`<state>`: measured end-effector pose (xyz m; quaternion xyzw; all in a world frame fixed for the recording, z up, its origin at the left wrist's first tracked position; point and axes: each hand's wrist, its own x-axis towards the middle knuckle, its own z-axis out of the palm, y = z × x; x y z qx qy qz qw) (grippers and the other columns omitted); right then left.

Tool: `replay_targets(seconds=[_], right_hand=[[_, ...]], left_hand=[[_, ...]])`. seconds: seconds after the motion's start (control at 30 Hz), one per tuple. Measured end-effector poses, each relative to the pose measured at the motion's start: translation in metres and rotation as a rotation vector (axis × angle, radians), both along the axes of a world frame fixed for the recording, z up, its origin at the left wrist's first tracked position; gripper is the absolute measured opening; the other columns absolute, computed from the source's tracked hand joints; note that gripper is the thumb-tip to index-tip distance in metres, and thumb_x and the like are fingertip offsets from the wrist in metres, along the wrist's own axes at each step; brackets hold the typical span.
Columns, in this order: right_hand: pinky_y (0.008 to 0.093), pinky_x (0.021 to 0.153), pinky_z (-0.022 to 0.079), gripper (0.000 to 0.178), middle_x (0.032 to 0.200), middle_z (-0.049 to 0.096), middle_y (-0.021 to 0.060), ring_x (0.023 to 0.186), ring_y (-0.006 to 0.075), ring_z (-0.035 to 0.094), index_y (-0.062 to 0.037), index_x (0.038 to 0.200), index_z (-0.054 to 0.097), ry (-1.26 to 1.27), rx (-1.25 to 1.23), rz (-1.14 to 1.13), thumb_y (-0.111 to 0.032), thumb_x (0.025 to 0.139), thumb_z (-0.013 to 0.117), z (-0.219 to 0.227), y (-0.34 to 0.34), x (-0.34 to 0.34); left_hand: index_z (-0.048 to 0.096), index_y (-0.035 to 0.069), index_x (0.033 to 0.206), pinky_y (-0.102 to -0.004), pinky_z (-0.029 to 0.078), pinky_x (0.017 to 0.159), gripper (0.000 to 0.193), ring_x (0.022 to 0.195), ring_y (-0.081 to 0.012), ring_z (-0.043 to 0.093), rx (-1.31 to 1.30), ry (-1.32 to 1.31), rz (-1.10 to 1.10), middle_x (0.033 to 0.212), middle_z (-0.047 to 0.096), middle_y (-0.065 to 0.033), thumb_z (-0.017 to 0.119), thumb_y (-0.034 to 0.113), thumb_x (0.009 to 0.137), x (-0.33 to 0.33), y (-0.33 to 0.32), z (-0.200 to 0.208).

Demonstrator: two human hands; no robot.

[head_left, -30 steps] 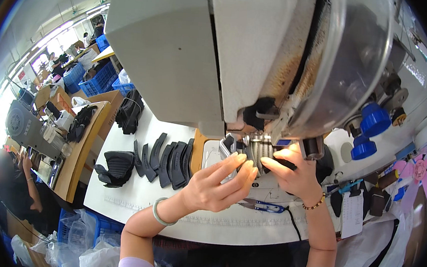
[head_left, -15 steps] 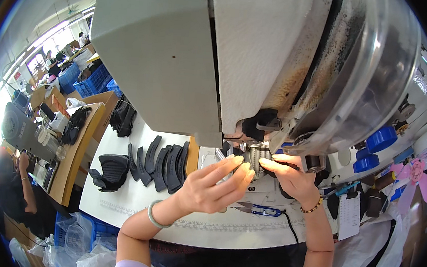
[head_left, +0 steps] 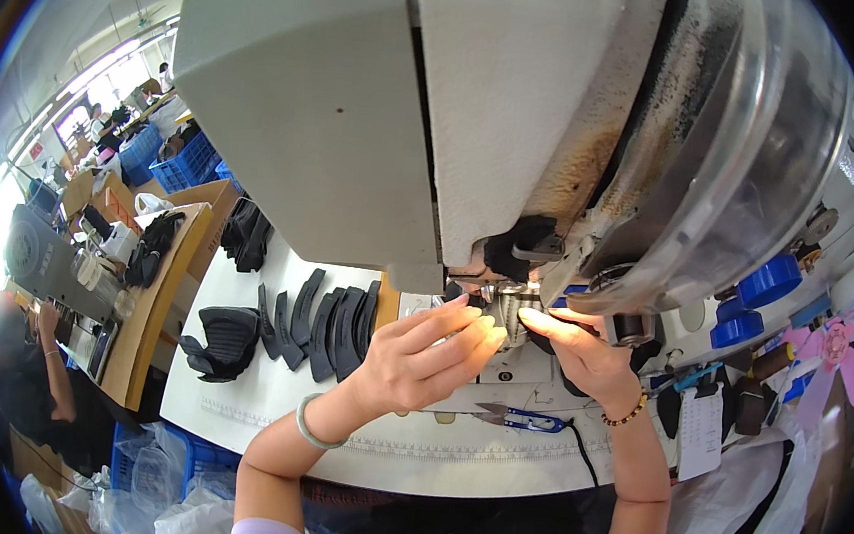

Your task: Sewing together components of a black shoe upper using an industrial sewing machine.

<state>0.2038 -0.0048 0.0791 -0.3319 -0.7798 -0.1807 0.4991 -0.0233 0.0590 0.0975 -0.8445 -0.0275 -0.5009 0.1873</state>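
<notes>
My left hand (head_left: 420, 360), a pale bangle on its wrist, has its fingers drawn together at the needle area of a large grey sewing machine (head_left: 320, 98). Facing it from the other side, my right hand (head_left: 592, 363) is bent in a pinch, thumb pointing at the metal presser parts (head_left: 511, 309). Whatever lies between the fingers of either hand is hidden or too small to make out. Blue-handled thread snips (head_left: 525, 420) lie on the table just below the hands. Several curved black strips (head_left: 323, 334) are laid out left of my left hand.
A ribbed black piece (head_left: 224, 341) sits on the white table (head_left: 235, 418) at the left. A printed ruler strip runs along the front edge. At the right are blue caps (head_left: 769, 281), a pink fan (head_left: 835, 344) and a paper tag (head_left: 700, 429). Another person works at far left.
My left hand has shifted slightly left, and its fingers have drawn closer together. The right hand stays almost in place. The machine appears slightly shifted in the picture.
</notes>
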Motion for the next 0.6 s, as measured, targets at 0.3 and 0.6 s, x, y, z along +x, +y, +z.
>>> replay_targets(seconds=[0.3, 0.6], right_hand=[[0.0253, 0.078, 0.05, 0.044, 0.107, 0.067, 0.0096, 0.086, 0.0159, 0.059, -0.0116, 0.115, 0.073, 0.107, -0.269, 0.052, 0.01, 0.077, 0.067, -0.001, -0.001, 0.0], [0.0295, 0.055, 0.042, 0.015, 0.088, 0.055, 0.005, 0.066, 0.0179, 0.052, -0.0039, 0.087, 0.069, 0.029, -0.186, -0.063, 0.003, 0.074, 0.069, 0.002, -0.003, 0.0]], left_hand=[[0.069, 0.004, 0.091, -0.0287, 0.059, 0.075, 0.025, 0.092, -0.0186, 0.066, -0.146, 0.046, 0.029, 0.095, 0.063, -0.0027, 0.072, 0.006, 0.066, -0.005, 0.003, 0.002], [0.072, 0.001, 0.094, -0.0307, 0.06, 0.073, 0.032, 0.083, -0.0227, 0.069, -0.079, 0.043, 0.054, 0.088, 0.067, -0.0055, 0.068, -0.005, 0.062, -0.003, -0.006, 0.007]])
